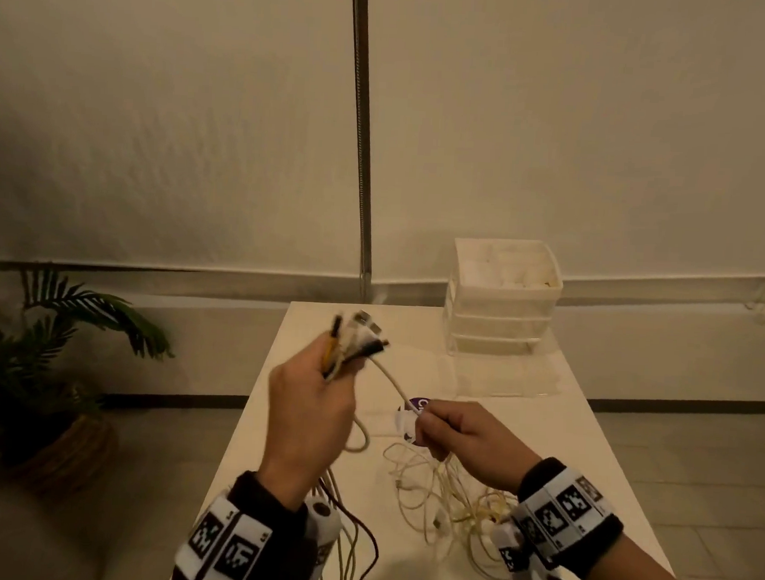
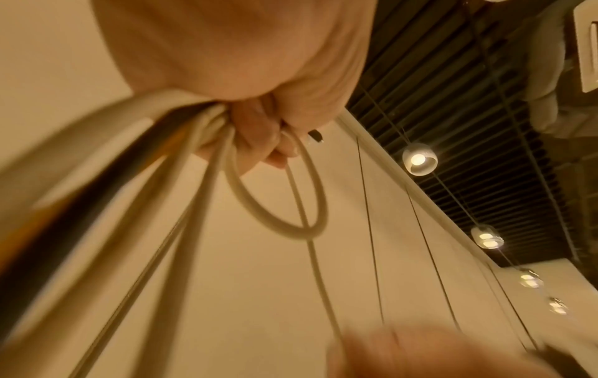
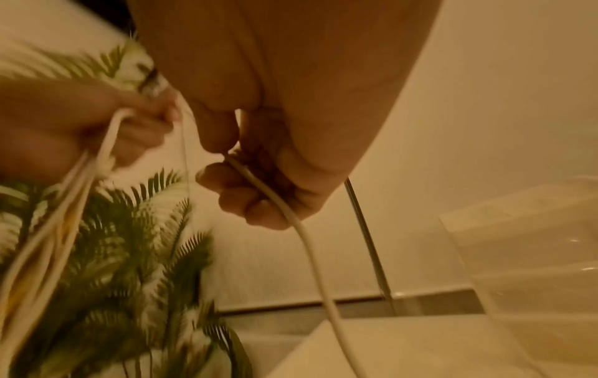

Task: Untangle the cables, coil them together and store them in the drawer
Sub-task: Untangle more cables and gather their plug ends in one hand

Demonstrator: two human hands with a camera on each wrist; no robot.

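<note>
My left hand (image 1: 317,393) is raised above the table's left side and grips a bundle of cable ends (image 1: 360,337), white, black and yellow plugs sticking out above the fist. In the left wrist view its fingers (image 2: 258,133) curl round the white and dark cables (image 2: 181,194), and a small loop (image 2: 278,204) hangs below. One white cable (image 1: 391,381) runs from the bundle to my right hand (image 1: 457,435), which pinches it (image 3: 255,184) between thumb and fingers. A tangle of white and yellowish cables (image 1: 445,501) lies on the table beneath the right hand.
A translucent drawer unit (image 1: 502,296) stands at the back right of the white table (image 1: 584,455), its lowest drawer (image 1: 504,376) pulled out. A round purple-and-white sticker (image 1: 409,417) lies mid-table. A potted palm (image 1: 58,361) stands on the floor at left. A metal pole (image 1: 361,155) rises behind.
</note>
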